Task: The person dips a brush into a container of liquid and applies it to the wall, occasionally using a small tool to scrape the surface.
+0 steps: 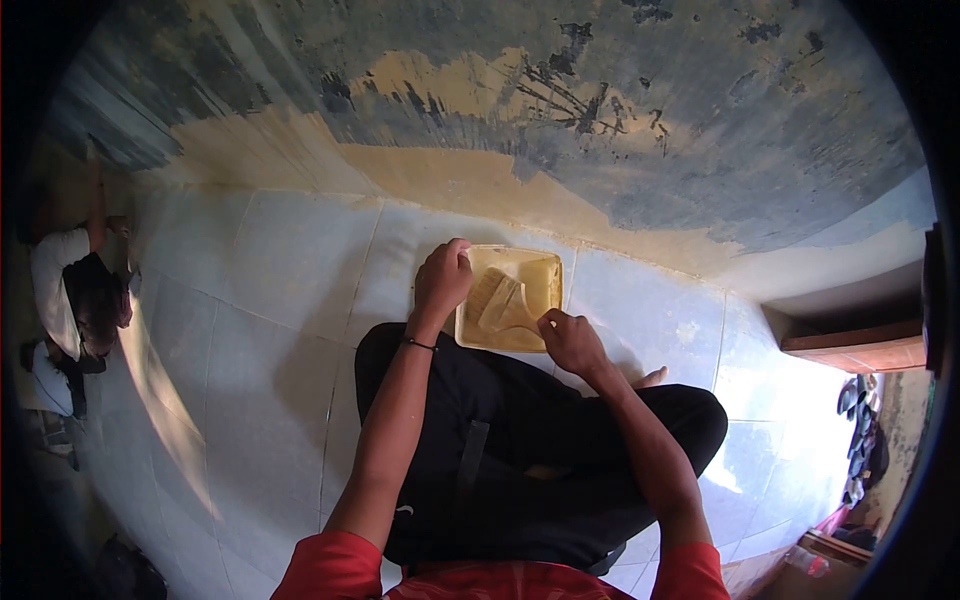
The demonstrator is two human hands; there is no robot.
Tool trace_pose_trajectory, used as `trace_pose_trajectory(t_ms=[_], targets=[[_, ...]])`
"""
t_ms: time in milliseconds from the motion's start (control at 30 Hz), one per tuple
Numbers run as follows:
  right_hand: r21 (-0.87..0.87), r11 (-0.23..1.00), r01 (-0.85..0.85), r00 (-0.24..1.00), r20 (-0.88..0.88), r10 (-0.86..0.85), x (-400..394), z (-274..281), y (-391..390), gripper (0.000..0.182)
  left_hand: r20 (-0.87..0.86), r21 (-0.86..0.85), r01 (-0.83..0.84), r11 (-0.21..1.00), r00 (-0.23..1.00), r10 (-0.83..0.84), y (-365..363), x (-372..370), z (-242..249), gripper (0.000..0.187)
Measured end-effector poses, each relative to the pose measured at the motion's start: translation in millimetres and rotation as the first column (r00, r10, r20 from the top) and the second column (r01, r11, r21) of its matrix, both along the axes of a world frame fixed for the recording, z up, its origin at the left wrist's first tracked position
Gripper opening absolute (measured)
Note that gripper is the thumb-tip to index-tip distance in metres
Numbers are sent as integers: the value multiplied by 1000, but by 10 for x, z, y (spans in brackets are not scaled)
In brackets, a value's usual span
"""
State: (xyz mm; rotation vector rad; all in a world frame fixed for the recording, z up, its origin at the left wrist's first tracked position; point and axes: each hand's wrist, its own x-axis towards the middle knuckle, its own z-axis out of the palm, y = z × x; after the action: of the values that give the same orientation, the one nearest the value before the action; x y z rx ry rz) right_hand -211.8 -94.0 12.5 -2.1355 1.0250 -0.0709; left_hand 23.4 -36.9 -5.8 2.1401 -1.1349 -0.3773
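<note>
A shallow, square-cornered paint tray [541, 273], smeared with tan paint, rests on the floor just in front of my crossed legs. My left hand [443, 282] grips its left side near the far corner, fingers curled at the rim. In my right hand [573, 342] is the handle of a wide paintbrush [508, 302]. The brush lies inside the tray with its bristles toward the left, and they look coated in tan paint. My fingers cover most of the handle.
Ahead rises a wall [690, 120] with grey, patchy paint and a tan band along its base. Pale tiles form the floor [270, 300]. Another person [85, 280] is at the far left. A wooden ledge [860, 345] juts out at right, with several shoes [858, 430] beyond.
</note>
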Motion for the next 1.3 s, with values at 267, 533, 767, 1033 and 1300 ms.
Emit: trace_pose_trajectory(t_ms=[267,533,767,1033,1300], targets=[[-128,983,-131,978,-178,107,-220,493,-187,31,30,-29,57,998,998,-56,29,-5,-14,21],[-132,959,-249,896,-408,177,-110,686,-326,27,66,18,60,998,996,-61,4,-10,4,21],[-261,920,-294,889,-429,162,31,567,-513,25,84,16,56,998,995,-57,-9,-28,8,20],[-294,898,-327,911,-351,217,49,296,-472,20,85,69,10,998,996,-16,-100,2,21,22],[-387,868,-310,949,-172,263,178,108,-245,20,56,121,27,992,998,-34,-87,-4,47,24]])
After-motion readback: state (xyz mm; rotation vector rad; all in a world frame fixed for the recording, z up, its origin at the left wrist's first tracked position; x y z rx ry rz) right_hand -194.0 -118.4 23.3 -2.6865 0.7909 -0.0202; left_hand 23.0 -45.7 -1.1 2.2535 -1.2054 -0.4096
